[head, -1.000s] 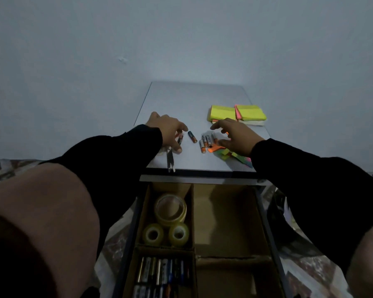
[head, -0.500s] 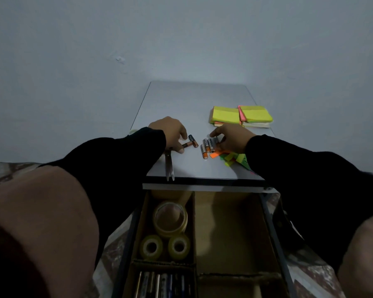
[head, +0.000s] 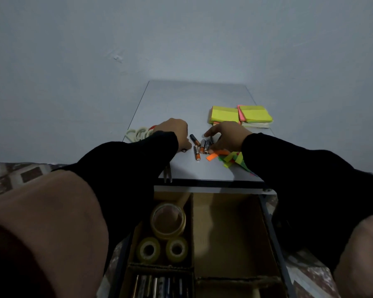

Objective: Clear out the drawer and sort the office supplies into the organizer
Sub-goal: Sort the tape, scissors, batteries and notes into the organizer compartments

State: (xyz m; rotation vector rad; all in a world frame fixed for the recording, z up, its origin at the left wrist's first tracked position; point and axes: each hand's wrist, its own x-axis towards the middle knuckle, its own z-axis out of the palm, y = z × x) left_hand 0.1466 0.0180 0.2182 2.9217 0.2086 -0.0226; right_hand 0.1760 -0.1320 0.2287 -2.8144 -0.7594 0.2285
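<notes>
Several orange-and-black batteries lie loose on the grey table. My right hand is cupped over them, its thumb and fingers curled round the right-hand ones. My left hand rests knuckles-up just left of the batteries, fingers curled down; what they hold is hidden. Below the table edge sits the cardboard organizer. It holds three tape rolls in its back-left compartment and more batteries in the front-left one.
Scissors poke out from under my left sleeve at the table's front edge. A coil of white rope lies at the left edge. Yellow sticky-note pads sit behind my right hand, and coloured paper strips lie under my right wrist.
Both hands have drawn closer together around the batteries. The left hand no longer shows the battery it pinched, and the right hand has closed over the cluster.
</notes>
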